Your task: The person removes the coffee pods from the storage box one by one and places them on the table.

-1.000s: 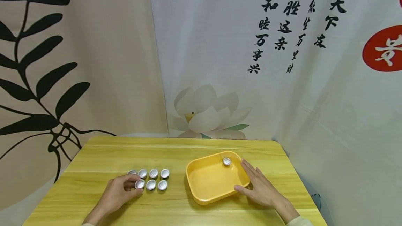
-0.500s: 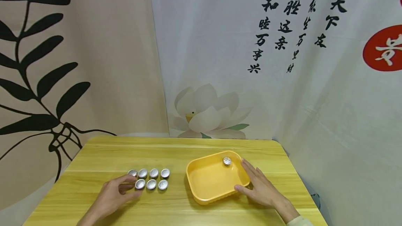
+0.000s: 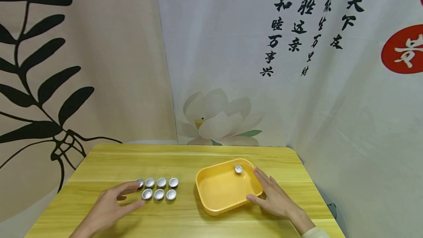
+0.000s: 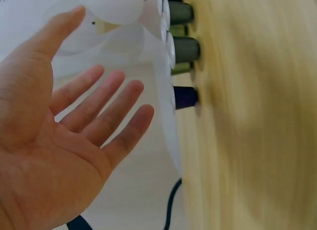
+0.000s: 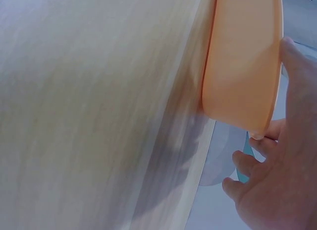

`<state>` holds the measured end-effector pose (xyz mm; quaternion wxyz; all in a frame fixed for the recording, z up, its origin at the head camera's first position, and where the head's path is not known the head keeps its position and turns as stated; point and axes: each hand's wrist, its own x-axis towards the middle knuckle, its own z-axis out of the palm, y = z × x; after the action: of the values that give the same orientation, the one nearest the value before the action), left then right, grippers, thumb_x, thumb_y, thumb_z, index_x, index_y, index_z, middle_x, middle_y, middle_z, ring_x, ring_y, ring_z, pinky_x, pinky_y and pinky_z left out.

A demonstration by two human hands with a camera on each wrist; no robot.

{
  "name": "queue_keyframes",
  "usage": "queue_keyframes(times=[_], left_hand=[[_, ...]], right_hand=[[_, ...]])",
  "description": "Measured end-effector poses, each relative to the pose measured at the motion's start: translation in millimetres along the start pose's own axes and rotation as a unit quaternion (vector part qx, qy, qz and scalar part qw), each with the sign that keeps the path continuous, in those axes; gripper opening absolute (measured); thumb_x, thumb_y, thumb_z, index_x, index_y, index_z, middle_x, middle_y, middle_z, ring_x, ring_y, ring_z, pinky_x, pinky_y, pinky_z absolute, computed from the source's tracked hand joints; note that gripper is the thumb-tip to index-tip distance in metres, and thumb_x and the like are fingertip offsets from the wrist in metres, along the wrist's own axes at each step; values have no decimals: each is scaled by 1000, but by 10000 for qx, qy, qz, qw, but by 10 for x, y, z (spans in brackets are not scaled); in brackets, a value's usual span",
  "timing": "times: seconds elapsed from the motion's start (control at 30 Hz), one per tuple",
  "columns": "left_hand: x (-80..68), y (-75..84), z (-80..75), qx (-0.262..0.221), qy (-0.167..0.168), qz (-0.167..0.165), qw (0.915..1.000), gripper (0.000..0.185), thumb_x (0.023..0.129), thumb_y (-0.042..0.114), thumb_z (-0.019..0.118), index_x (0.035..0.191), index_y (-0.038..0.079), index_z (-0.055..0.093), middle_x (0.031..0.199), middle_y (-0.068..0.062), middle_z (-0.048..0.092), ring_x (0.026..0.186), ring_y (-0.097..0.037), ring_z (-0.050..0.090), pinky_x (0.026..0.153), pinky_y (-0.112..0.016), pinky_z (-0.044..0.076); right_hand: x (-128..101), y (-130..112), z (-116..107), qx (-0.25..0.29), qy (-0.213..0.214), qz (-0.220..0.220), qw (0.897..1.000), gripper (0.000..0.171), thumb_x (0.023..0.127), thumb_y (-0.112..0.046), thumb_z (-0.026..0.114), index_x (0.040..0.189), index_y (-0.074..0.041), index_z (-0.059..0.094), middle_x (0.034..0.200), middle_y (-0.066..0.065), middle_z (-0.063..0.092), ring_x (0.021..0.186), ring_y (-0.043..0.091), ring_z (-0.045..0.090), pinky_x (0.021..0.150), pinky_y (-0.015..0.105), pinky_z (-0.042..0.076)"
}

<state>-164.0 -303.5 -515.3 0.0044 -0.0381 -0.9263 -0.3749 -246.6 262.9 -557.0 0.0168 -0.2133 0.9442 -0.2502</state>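
Several silver-topped coffee capsules [image 3: 159,194] stand in two rows on the table, left of the tray. In the left wrist view, their bodies show green [image 4: 186,49] and dark purple [image 4: 185,97]. My left hand [image 3: 107,205] is at the rows' left end, its fingers spread and holding nothing; in the head view its index fingertip overlaps the leftmost back capsule [image 3: 140,183]. A yellow tray [image 3: 218,194] has one capsule [image 3: 238,169] lying at its far right. My right hand [image 3: 279,199] rests on the tray's right side, thumb and fingertips touching the rim.
Everything stands on a light wooden table [image 3: 132,159]. Behind it hangs a pale curtain [image 3: 228,47] with a lotus print, dark characters and a leafy plant pattern. A dark cable [image 3: 333,210] shows beyond the table's right edge.
My left hand has drawn back to the left from the front-row capsule, and its thumb and fingers have spread apart. The right hand and tray stay in place.
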Motion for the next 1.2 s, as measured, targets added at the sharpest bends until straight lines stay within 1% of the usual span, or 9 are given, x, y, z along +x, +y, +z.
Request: queue_keyframes(times=[0.1,0.2,0.3,0.43,0.57,0.73,0.87,1.03,1.2], left_hand=[[6,88,8,82,73,199,9997,67,95,50,92,148,14,72,144,-9,79,125,-33,77,98,-35,67],[34,167,22,137,79,357,9992,68,95,52,91,151,18,71,146,-9,78,125,-32,77,99,-38,67],[81,246,49,233,114,554,9981,70,95,55,90,152,20,70,150,-9,76,126,-33,77,100,-44,68],[150,335,99,367,261,974,9942,71,94,57,90,154,23,69,155,-6,73,132,-36,75,103,-53,66],[211,417,156,238,165,1304,9910,76,95,56,89,159,23,64,161,-8,68,141,-40,70,106,-62,64],[275,505,242,106,6,1391,9902,77,96,55,89,161,24,61,165,-12,64,140,-43,69,106,-66,62],[342,563,315,49,-87,1430,9897,78,96,56,88,162,26,59,167,-14,62,146,-45,65,111,-68,60],[419,648,391,-75,-327,1453,9888,81,96,60,87,165,31,55,171,-15,57,150,-50,60,112,-76,55],[514,758,463,-77,-429,1538,9871,83,95,62,87,166,33,54,172,-13,56,155,-51,56,116,-77,52]], right_hand=[[4,0,-2,-1,-9,0,10000,105,106,-70,67,180,-7,26,189,16,24,171,43,36,138,75,23],[4,2,-1,0,-26,-1,10000,105,106,-70,67,180,-7,25,189,15,24,171,43,35,138,75,23],[1,7,0,-6,-36,10,10000,106,106,-70,67,180,-8,25,189,14,23,172,42,34,139,74,23],[6,15,3,-90,9,5,10000,106,105,-72,67,180,-9,26,189,13,24,173,42,33,139,73,24],[7,22,7,-170,67,-12,9998,106,105,-72,67,179,-8,28,189,12,26,173,43,31,139,73,24],[7,23,5,-187,145,-78,9997,105,105,-71,69,178,-7,30,188,14,29,173,44,32,138,74,24],[11,15,2,-193,194,-134,9995,104,105,-69,70,178,-6,31,187,15,30,172,45,33,137,76,25],[8,15,0,-150,154,-86,9997,105,104,-70,69,179,-7,30,188,14,29,173,44,32,138,75,24],[4,22,2,-195,182,-83,9996,105,104,-71,69,178,-7,30,187,14,29,172,44,32,138,74,25]])
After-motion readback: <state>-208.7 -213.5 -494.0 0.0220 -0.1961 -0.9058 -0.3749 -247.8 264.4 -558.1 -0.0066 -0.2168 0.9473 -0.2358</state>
